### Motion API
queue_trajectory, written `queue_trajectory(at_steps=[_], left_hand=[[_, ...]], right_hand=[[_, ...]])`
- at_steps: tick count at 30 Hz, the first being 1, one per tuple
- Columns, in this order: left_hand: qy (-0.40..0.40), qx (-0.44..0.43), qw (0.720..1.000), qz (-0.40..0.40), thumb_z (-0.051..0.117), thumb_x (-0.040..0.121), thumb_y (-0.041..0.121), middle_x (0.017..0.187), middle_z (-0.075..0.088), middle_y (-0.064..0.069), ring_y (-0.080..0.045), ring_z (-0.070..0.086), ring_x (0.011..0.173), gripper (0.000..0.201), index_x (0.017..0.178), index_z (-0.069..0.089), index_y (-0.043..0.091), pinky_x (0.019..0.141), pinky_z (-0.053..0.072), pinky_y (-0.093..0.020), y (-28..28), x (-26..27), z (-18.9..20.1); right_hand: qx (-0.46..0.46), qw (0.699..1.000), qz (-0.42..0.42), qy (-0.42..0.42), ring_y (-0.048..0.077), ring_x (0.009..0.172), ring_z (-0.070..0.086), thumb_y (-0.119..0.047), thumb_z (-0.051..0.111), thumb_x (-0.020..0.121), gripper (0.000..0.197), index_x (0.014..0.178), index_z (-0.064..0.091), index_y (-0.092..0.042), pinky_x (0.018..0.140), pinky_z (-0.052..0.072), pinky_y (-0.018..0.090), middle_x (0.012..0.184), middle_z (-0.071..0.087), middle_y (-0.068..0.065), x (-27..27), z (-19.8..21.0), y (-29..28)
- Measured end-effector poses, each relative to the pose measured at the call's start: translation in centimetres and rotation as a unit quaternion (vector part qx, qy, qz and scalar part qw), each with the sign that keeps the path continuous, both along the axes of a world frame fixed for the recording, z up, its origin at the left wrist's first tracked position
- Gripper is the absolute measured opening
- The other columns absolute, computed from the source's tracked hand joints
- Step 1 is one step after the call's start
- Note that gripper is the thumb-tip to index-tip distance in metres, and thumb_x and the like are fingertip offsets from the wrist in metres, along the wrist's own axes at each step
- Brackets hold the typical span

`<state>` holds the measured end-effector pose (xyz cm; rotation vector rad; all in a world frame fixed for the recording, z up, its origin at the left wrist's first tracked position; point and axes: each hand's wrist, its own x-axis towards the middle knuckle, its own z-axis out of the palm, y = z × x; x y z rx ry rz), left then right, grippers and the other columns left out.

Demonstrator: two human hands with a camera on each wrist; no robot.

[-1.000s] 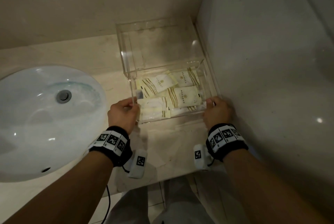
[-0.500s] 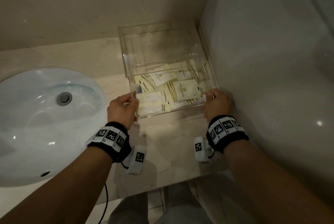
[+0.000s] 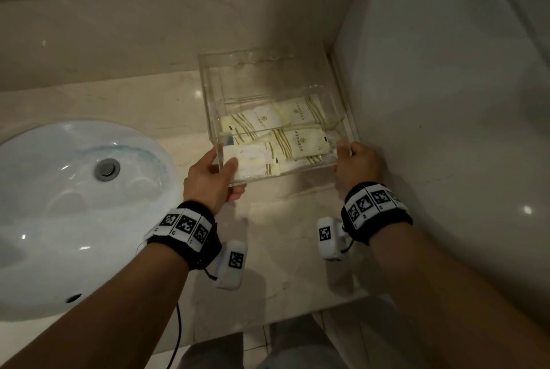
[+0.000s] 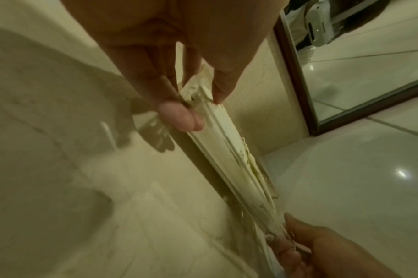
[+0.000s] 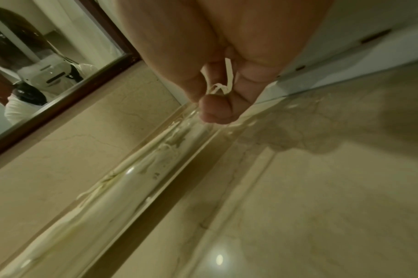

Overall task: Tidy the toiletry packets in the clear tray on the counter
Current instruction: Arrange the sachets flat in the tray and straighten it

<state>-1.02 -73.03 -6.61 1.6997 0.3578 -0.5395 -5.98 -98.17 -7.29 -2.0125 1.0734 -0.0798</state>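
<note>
Since a second ago the clear tray [image 3: 208, 92] has slid away from the counter's front edge toward the back wall, and both hands have travelled with it, the near edge now looking raised off the stone. Nearest the body, the left hand [image 3: 209, 182] pinches the tray's near left corner, thumb on top of the wall and fingers [image 4: 179, 116] curled beneath the base; the right hand [image 3: 355, 163] grips the near right corner the same way, its fingertips [image 5: 215, 111] wrapped under the acrylic. Between them the toiletry packets [image 3: 293, 142] lie loose and overlapping in the front half of the tray, some skewed, none yet squared into rows. The tray sits on the counter [image 3: 285, 237], in the corner beside the side wall [image 3: 446, 101], with the sink [image 3: 74, 205] well apart on its left. The main risk, as I judge it, comes from the tilt: if the near edge rises further the smooth packets slide to the far wall and bunch in a heap, undoing any order. Smooth acrylic held only at two corners can also slip from the fingertips and drop on the stone, jolting the packets about or chipping an edge. Farther on, pushing too hard may knock the tray's far right corner against the side wall and twist it out of square.
</note>
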Motion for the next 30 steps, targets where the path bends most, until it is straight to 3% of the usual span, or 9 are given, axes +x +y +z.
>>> queue_trajectory(at_steps=[3, 6, 9, 12, 15, 17, 20, 25, 30], left_hand=[[0.004, -0.004, 1.000, 0.014, 0.066, 0.091, 0.018, 0.091, 0.076, -0.016, -0.028, 0.068, 0.060, 0.033, 0.124, 0.066, 0.020, 0.060, 0.056, -0.034, -0.1, 0.5, -0.4], [-0.001, 0.012, 1.000, 0.029, 0.070, 0.089, 0.020, 0.088, 0.077, -0.010, -0.030, 0.073, 0.064, 0.027, 0.115, 0.071, 0.017, 0.065, 0.060, -0.038, -0.4, 1.1, -0.6], [-0.005, 0.030, 0.998, 0.051, 0.074, 0.085, 0.022, 0.080, 0.077, -0.008, -0.029, 0.073, 0.062, 0.020, 0.104, 0.074, 0.013, 0.072, 0.062, -0.047, -0.5, 1.8, -0.9], [0.001, 0.036, 0.996, 0.082, 0.079, 0.081, 0.022, 0.088, 0.076, -0.009, -0.027, 0.075, 0.064, 0.028, 0.103, 0.068, 0.009, 0.076, 0.061, -0.049, -0.7, 2.4, -1.3], [0.006, 0.037, 0.993, 0.116, 0.082, 0.078, 0.022, 0.099, 0.071, -0.010, -0.024, 0.075, 0.066, 0.039, 0.107, 0.058, 0.010, 0.076, 0.062, -0.044, -1.0, 3.0, -1.4], [-0.012, 0.087, 0.989, 0.117, 0.085, 0.074, 0.030, 0.099, 0.067, -0.006, -0.019, 0.073, 0.070, 0.047, 0.105, 0.054, 0.013, 0.076, 0.061, -0.036, -1.1, 3.3, -1.4], [-0.021, 0.149, 0.983, 0.110, 0.086, 0.069, 0.037, 0.089, 0.058, 0.005, -0.019, 0.061, 0.082, 0.054, 0.103, 0.050, 0.016, 0.077, 0.051, -0.031, -1.2, 4.0, -1.1], [-0.031, 0.156, 0.979, 0.124, 0.089, 0.070, 0.028, 0.084, 0.048, 0.009, -0.004, 0.048, 0.070, 0.060, 0.107, 0.044, 0.014, 0.058, 0.036, -0.015, -1.5, 5.0, -0.6], [-0.010, 0.163, 0.978, 0.126, 0.093, 0.061, 0.026, 0.105, 0.057, -0.005, -0.024, 0.060, 0.090, 0.068, 0.109, 0.046, 0.016, 0.082, 0.054, -0.037, -1.7, 6.3, -0.6]], right_hand=[[0.036, 0.999, -0.017, 0.004, 0.038, 0.076, 0.069, -0.055, 0.060, 0.085, 0.049, 0.066, 0.055, -0.010, 0.070, 0.060, 0.049, 0.078, 0.070, 0.019, 0.7, 0.2, 0.1], [0.074, 0.997, -0.020, 0.014, 0.028, 0.091, 0.071, -0.070, 0.069, 0.065, 0.065, 0.097, 0.067, -0.013, 0.085, 0.059, 0.044, 0.100, 0.072, 0.008, 1.5, 0.8, 0.6], [0.072, 0.997, -0.021, 0.017, 0.023, 0.102, 0.065, -0.059, 0.077, 0.069, 0.071, 0.118, 0.064, -0.008, 0.093, 0.054, 0.039, 0.110, 0.065, 0.003, 2.4, 1.1, 0.7], [0.069, 0.997, -0.025, 0.008, 0.019, 0.096, 0.060, -0.051, 0.079, 0.073, 0.065, 0.118, 0.064, -0.008, 0.090, 0.052, 0.033, 0.101, 0.059, 0.000, 3.0, 1.1, 0.6], [0.087, 0.995, -0.039, 0.011, 0.022, 0.093, 0.069, -0.062, 0.076, 0.063, 0.076, 0.118, 0.064, -0.012, 0.086, 0.058, 0.042, 0.105, 0.070, 0.002, 3.9, 1.2, 1.0], [0.115, 0.991, -0.061, -0.006, 0.024, 0.086, 0.073, -0.069, 0.069, 0.053, 0.083, 0.115, 0.064, -0.015, 0.078, 0.061, 0.048, 0.093, 0.076, 0.003, 4.4, 0.7, 1.0], [0.123, 0.990, -0.069, -0.021, 0.019, 0.077, 0.074, -0.059, 0.071, 0.067, 0.065, 0.110, 0.063, -0.010, 0.075, 0.062, 0.042, 0.070, 0.075, -0.001, 5.1, 1.0, 1.0], [0.173, 0.973, -0.130, -0.078, 0.021, 0.075, 0.075, -0.032, 0.082, 0.074, 0.055, 0.108, 0.048, -0.007, 0.071, 0.062, 0.043, 0.088, 0.073, 0.010, 6.2, 0.8, 0.7], [0.197, 0.965, -0.146, -0.094, 0.024, 0.072, 0.075, -0.031, 0.085, 0.069, 0.060, 0.109, 0.051, -0.002, 0.071, 0.063, 0.048, 0.085, 0.073, 0.011, 6.8, 0.4, 0.5]])
